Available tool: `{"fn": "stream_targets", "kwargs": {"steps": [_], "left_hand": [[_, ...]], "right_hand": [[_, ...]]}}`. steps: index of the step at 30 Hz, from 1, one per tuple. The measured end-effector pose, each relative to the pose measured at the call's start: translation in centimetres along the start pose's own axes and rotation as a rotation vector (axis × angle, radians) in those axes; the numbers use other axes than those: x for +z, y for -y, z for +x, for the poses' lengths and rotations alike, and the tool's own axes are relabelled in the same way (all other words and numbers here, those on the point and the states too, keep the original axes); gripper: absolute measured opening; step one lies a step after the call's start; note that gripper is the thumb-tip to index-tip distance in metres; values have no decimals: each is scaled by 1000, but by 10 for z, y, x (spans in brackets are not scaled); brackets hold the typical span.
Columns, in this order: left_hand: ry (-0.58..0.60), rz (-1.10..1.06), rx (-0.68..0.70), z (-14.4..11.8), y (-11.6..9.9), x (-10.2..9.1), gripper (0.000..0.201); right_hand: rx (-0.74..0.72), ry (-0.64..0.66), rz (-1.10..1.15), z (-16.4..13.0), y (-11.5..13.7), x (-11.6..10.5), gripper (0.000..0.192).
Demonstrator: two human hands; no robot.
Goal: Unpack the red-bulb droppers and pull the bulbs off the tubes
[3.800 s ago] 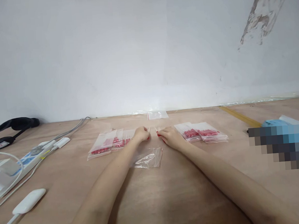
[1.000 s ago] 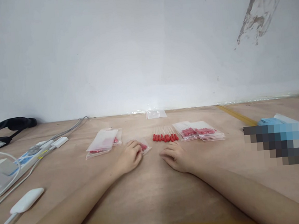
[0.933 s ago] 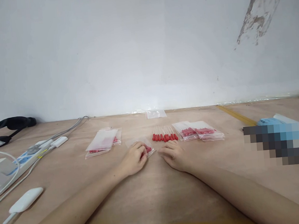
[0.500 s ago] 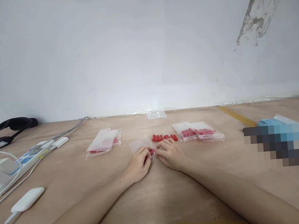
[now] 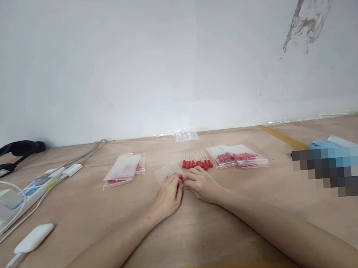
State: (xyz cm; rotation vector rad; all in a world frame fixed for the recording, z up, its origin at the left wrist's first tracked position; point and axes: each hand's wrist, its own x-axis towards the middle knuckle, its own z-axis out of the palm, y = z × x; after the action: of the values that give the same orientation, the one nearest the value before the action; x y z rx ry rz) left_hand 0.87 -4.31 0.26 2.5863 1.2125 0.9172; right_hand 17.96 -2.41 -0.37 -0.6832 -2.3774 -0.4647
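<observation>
My left hand is closed on the near edge of a clear plastic zip bag holding thin clear droppers with red bulbs. The bag lies tilted away to the left, its red ends mostly covered by fingers. My right hand pinches the same bag's near corner, fingertips meeting those of the left. Just beyond the right hand lies a row of loose red-bulbed droppers, stems pointing at the wall.
Filled bags are stacked on the left, and more filled bags on the right. A flat bag lies by the wall. Further left are a power strip, a white adapter and a black strap; a blue packet is far right.
Both hands have drawn closer together at the bag's near edge, the right one shifting slightly left. More of the red ends is covered, and one loose dropper bulb now shows nearer me.
</observation>
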Motion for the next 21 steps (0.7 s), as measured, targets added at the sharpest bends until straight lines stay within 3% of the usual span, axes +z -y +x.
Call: {"fn": "stream_targets", "kwargs": {"steps": [6, 10, 15, 18, 21], "left_hand": [[-109, -83, -161, -3, 4, 1, 11], [-139, -129, -231, -3, 7, -11, 16], [107, -176, -32, 1, 18, -35, 22], [248, -172, 86, 2, 25, -42, 27], [321, -176, 141, -1, 24, -42, 36]], "right_hand": [[-45, 1, 68, 4, 7, -5, 20], [9, 50, 316, -2, 8, -15, 18], [144, 125, 555, -16, 0, -33, 6], [262, 112, 560, -21, -3, -34, 12], [347, 8, 444, -22, -3, -27, 12]]}}
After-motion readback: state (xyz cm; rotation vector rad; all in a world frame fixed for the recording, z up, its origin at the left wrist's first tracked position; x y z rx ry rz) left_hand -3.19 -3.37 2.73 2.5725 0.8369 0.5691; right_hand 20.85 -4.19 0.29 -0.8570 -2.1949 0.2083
